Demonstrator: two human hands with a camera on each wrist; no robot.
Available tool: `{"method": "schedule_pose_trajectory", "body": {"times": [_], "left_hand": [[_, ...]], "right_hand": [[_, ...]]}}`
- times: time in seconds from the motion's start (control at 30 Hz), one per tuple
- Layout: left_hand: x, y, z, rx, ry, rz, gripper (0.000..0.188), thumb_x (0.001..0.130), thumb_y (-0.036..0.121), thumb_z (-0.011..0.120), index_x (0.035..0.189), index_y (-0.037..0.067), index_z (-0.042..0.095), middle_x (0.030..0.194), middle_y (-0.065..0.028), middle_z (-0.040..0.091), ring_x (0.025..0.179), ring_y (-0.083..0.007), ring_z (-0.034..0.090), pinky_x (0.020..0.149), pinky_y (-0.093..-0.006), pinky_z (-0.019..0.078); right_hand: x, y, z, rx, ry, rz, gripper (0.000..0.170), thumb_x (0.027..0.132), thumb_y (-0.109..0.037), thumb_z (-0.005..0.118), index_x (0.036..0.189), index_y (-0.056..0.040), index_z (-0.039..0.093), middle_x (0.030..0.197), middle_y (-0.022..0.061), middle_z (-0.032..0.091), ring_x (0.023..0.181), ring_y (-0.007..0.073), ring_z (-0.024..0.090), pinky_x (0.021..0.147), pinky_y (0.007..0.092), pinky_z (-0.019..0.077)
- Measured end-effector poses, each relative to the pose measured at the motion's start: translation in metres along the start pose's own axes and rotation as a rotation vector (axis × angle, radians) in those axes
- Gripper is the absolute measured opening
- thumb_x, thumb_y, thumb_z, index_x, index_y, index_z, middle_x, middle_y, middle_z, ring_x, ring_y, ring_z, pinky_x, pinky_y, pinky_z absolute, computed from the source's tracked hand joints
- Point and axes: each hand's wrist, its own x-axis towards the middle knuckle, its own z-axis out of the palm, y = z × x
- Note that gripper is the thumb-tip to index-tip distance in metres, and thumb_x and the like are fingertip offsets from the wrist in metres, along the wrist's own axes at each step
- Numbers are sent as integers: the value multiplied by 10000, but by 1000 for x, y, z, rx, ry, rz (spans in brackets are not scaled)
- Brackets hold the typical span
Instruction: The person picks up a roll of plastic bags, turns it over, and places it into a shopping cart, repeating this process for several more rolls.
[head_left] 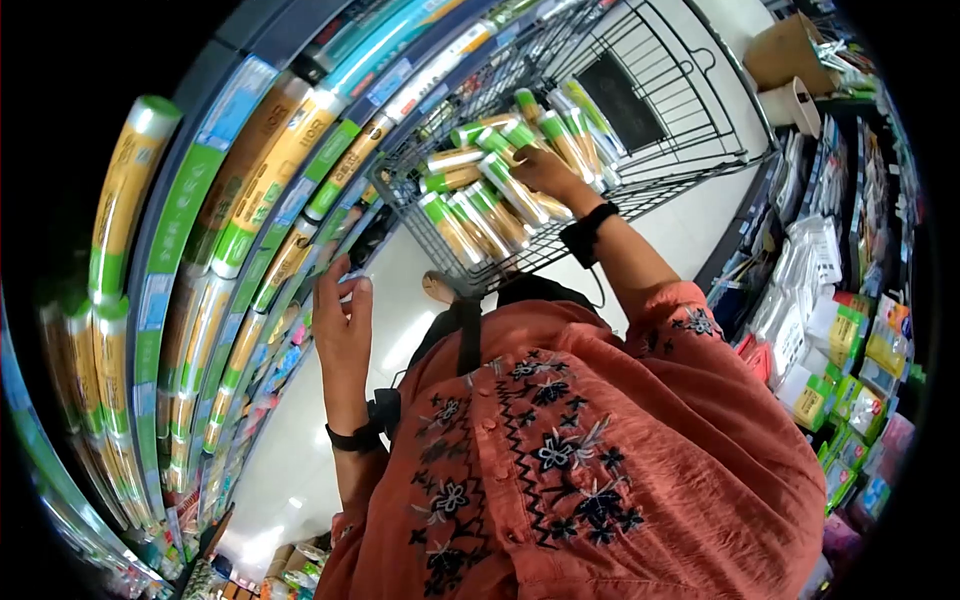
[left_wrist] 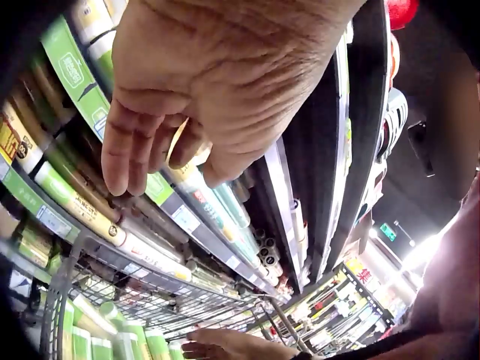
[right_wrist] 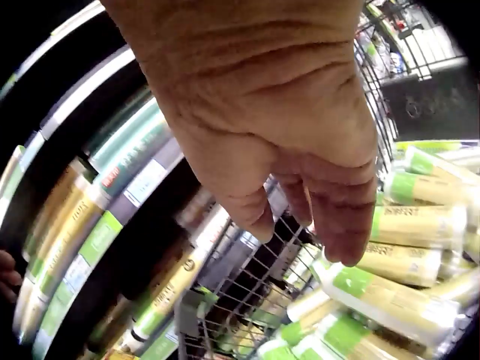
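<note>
1. Right hand: fingers slightly bent and close together, thumb apart, pinching nothing; they hang just above the rolls, contact unclear.
2. Left hand: raised beside the shelf, fingers loosely bent and slightly spread, holding nothing.
3. The green-ended rolls lie at mixed angles in the wire cart, near its dark panel.
4. More rolls stand along the shelf.
5. Across the aisle, packaged goods fill a display.
</note>
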Motion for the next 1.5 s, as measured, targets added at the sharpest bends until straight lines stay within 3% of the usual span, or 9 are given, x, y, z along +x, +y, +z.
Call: {"method": "schedule_pose_trajectory", "body": {"times": [0.17,0.6,0.63,0.73,0.87,1.0,1.3,1.33,1.5], "left_hand": [[7,14,28,-48,-82,-133,473,1015,274,614,1391,-1,531,1332,-147,622,1075,-182,630,839,-304,515],[32,-8,135,-213,-338,-281,402,1015,240,611,1361,40,567,1207,-95,668,1034,-173,633,862,-328,549],[35,-9,141,-195,-370,-298,406,1018,243,607,1366,38,562,1212,-99,662,1035,-172,631,860,-328,551],[42,-16,155,-225,-392,-364,451,1020,259,604,1397,23,525,1213,-109,646,1041,-176,628,859,-330,555],[61,-38,172,-319,-265,-392,561,1017,298,609,1461,1,439,1201,-115,624,1057,-187,629,855,-335,559],[85,-14,163,-584,-162,-517,683,1033,425,557,1520,-5,345,1343,-165,541,1177,-247,601,938,-367,535],[110,-9,144,-825,-40,-412,480,997,449,632,1267,51,626,1073,-22,630,975,-114,587,851,-269,480],[108,-10,138,-828,-4,-425,488,996,449,633,1273,47,618,1065,-23,629,961,-115,590,840,-268,484],[99,-4,112,-875,71,-431,577,1000,454,619,1348,1,541,1134,-89,626,960,-173,650,793,-329,560]], "right_hand": [[42,53,44,-252,-36,136,618,838,-352,683,1321,16,564,1249,283,645,1167,419,622,994,452,494],[89,138,119,-522,-32,171,520,811,-273,767,1187,42,595,1117,244,687,1064,388,671,928,467,539],[69,97,96,-441,-4,241,440,844,-330,734,1056,49,668,1082,237,696,1045,344,686,872,438,561],[77,66,70,-177,-542,285,505,837,-414,719,1031,51,684,1102,238,682,998,292,690,802,383,567],[23,-3,35,424,-588,277,764,770,-508,741,1283,38,588,1213,186,653,1020,219,640,832,330,536],[-16,-37,22,558,-664,209,1037,737,-580,755,1496,41,415,1340,203,573,1112,263,609,909,329,516],[-58,-52,-10,656,-631,65,861,866,-610,669,1407,45,533,1281,178,616,1148,242,609,937,330,505],[-52,-46,-19,496,-624,-26,780,904,-537,655,1412,39,521,1309,172,592,1173,245,603,956,337,509],[-64,-58,-51,1072,-564,35,491,988,-128,547,1436,48,447,1296,167,585,1061,227,663,819,379,633]]}}
